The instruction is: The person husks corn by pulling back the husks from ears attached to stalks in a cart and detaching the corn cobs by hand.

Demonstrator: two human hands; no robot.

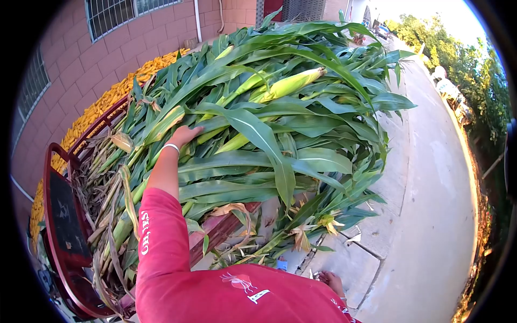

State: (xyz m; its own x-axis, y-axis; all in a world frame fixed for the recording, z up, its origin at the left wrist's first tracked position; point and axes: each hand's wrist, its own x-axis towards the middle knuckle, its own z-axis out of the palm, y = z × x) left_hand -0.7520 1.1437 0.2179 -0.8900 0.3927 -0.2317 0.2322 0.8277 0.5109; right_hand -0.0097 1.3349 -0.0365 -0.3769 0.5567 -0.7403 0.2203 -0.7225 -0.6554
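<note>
A big heap of green corn stalks (318,156) with long leaves fills the middle of the view. My left hand (187,135) reaches into it, with its fingers curled over a corn stalk and their tips partly hidden among leaves. Just left of that hand lies an ear of corn in a pale, drying husk (164,125). Farther up the heap, a plump green-husked ear (293,85) lies on top. Low by my side hangs my right hand (332,281), away from the heap; its fingers look bent, but whether they hold anything is unclear.
The stalks lie on a cart with a red metal frame (48,215). Behind it, husked yellow corn cobs (99,110) are piled along a brick wall (121,51). Stalks and husk scraps (328,222) lie near my feet. A concrete road (431,188) runs along the right.
</note>
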